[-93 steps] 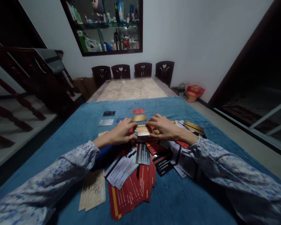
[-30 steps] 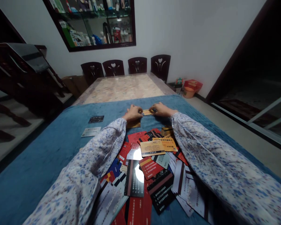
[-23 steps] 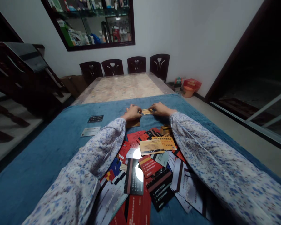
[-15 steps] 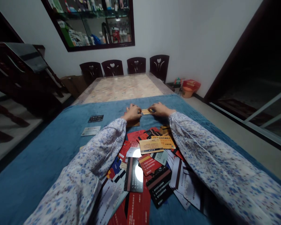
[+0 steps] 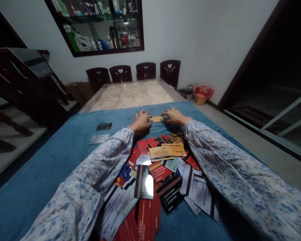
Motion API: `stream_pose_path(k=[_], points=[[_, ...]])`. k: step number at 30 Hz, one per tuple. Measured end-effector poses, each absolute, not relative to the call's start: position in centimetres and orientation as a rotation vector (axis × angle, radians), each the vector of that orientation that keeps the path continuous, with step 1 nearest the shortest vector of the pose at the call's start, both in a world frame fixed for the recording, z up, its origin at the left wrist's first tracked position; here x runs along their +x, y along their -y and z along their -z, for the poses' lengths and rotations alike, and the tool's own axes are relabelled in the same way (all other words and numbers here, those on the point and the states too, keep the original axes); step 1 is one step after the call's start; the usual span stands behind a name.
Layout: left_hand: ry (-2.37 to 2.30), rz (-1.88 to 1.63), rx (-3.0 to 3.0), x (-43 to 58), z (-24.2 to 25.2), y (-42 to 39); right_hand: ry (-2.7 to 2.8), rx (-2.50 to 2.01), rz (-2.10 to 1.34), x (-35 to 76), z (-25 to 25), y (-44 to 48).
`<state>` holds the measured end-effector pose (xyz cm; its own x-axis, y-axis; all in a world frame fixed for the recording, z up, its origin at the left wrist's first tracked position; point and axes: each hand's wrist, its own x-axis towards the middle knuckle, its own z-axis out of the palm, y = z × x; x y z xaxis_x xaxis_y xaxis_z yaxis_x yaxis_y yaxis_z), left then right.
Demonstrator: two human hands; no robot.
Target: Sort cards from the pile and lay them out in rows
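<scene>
Both my arms stretch far forward over a blue cloth (image 5: 52, 157). My left hand (image 5: 141, 122) and my right hand (image 5: 174, 115) pinch the two ends of a small gold card (image 5: 156, 118), held low over the cloth near its far edge. Between my forearms lies a loose heap of plastic cards (image 5: 160, 167) in red, black, gold and white, overlapping one another. A black card (image 5: 104, 126) and a pale grey card (image 5: 98, 139) lie apart on the cloth to the left.
Beyond the cloth a marble tabletop (image 5: 132, 95) runs to several dark chairs (image 5: 131, 73) against the wall. A glass cabinet (image 5: 100, 25) hangs above them. A dark wooden stair rail (image 5: 27, 87) stands left; a red basket (image 5: 202, 93) sits on the floor right.
Three seconds ago both hands lifted the gold card from the heap close by. Since then they have carried it forward to the cloth's far part. Over the last second they barely move.
</scene>
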<state>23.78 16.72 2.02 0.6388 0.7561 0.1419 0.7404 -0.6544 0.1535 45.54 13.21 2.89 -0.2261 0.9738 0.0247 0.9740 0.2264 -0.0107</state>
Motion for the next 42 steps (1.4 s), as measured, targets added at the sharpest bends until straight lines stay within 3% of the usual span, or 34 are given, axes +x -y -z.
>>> stream_pose_path(k=[15, 29, 42], points=[[-1.15, -0.372, 2.839, 22.3, -2.9, -10.7, 2.432, -1.709, 0.194, 45.7, -2.9, -7.8], [-1.034, -0.26, 2.891, 20.9, -4.3, -3.9, 2.337, -1.348, 0.345, 45.7, 0.4, -3.8], [-0.924, -0.266, 2.871, 18.7, -3.3, 0.3, 2.473, -1.182, 0.092, 43.7, -0.7, 2.5]])
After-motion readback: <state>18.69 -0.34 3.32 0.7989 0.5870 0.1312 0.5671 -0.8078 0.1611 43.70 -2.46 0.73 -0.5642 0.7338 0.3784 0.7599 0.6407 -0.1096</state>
